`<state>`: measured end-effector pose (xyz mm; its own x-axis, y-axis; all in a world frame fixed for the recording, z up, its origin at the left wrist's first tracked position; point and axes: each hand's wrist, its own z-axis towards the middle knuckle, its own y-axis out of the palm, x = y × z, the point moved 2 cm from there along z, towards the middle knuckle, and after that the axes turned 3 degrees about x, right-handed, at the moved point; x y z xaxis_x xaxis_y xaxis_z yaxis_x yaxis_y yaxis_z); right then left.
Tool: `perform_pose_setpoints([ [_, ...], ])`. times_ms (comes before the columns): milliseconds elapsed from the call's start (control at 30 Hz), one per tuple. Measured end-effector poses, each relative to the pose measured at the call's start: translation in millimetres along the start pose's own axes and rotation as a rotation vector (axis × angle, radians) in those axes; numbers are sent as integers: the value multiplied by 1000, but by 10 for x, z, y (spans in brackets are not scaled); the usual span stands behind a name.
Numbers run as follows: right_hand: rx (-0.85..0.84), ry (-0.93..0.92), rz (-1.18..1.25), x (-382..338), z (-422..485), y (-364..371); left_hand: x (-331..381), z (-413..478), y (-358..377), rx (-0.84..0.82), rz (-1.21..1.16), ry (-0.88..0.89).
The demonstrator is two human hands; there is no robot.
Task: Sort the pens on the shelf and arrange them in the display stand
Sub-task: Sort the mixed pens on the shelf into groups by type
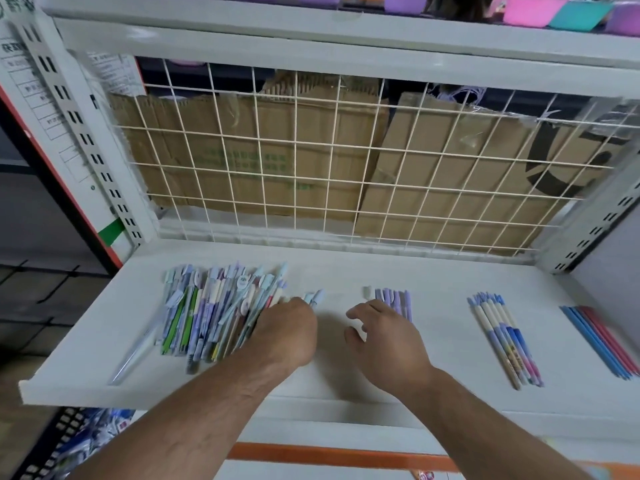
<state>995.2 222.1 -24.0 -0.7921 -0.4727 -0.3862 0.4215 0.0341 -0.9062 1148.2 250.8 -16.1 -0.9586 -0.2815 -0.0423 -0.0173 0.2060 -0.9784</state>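
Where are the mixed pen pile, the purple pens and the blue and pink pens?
mixed pen pile (214, 313): head view, middle of the heap.
purple pens (393, 299): head view, upper barrels of the row.
blue and pink pens (602, 341): head view, middle of the shafts.

**Both hands out front, left curled, right loose**

Both bare forearms reach forward and angle in toward each other a bit. The left hand is knuckles-up with its fingers curled under, gripping pens whose caps poke out just past the knuckles. The right hand sits just beside it, palm down, fingers spread and loosely bent, thumb toward the left hand, holding nothing.
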Motion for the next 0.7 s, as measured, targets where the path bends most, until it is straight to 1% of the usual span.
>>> perform_pose_setpoints([
  [100,-11,37,18,109,3,60,8,-5,-25,-3,-198,-49],
  [167,-17,49,61,144,21,39,44,18,-72,-56,-386,-76],
  [233,-50,77,150,138,34,-43,104,82,-68,-133,-670,-106],
  [300,-79,93,287,131,44,-112,173,123,-46,-182,-1028,-156],
  [333,-97,108,366,135,48,-138,206,128,-41,-196,-1164,-177],
  [400,-142,166,490,167,38,-186,289,113,-50,-223,-1341,-197],
  [500,-196,256,594,270,-4,-251,459,57,-88,-277,-1472,-184],
  [600,-198,305,654,422,-40,-309,641,50,-64,-320,-1499,-141],
  [700,-190,333,684,569,-83,-384,807,69,-27,-329,-1494,-118],
])
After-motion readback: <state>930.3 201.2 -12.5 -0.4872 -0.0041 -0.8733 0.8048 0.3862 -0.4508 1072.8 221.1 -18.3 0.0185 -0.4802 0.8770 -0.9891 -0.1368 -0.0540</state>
